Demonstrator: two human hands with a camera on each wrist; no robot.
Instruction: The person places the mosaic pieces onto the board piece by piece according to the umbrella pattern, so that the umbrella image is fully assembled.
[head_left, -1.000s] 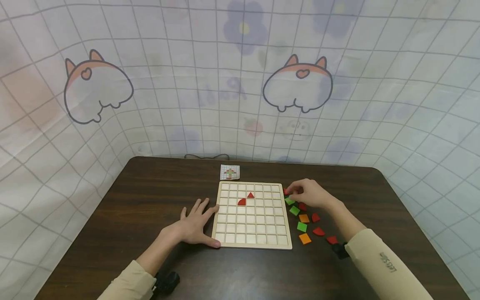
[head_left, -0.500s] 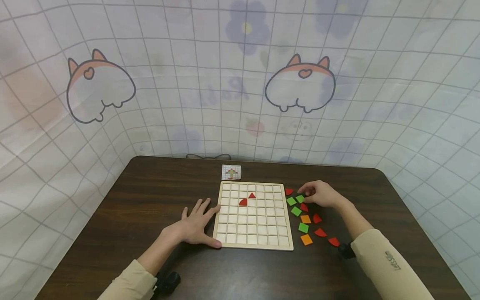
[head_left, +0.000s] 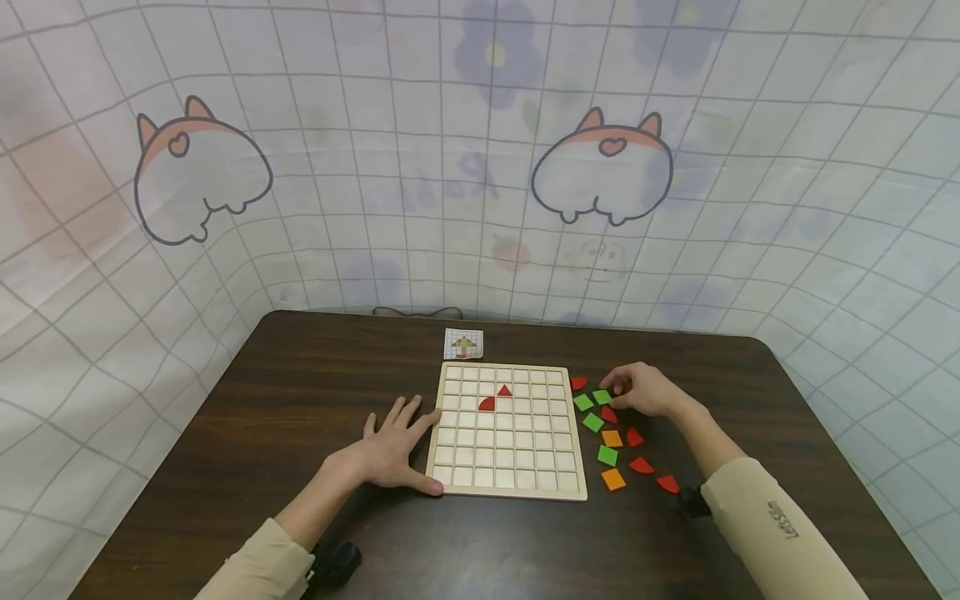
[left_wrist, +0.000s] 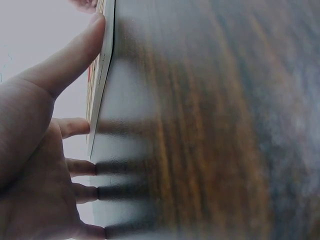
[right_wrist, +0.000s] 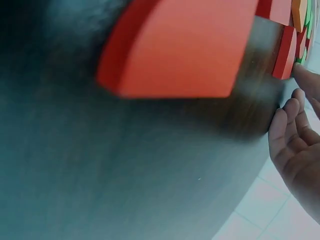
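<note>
My left hand lies spread at the left side of a wooden grid board, its thumb at the near corner and its index fingertip on the left rim. In the left wrist view, the left thumb touches the board's edge while other fingertips rest on the table. Right of the board, my right hand has its thumb and index finger at a green square tile, pinching its right side. On the board sit a red triangle tile and a red quarter-round tile.
Several loose tiles lie right of the board, among them an orange square, a green square and a red quarter-round. A small pattern card lies behind the board. A patterned cloth wall rises behind the table.
My right hand has moved right, away from the board's edge, and a green tile now shows at its fingertips, apart from its neighbour. The left hand stays at the board.
</note>
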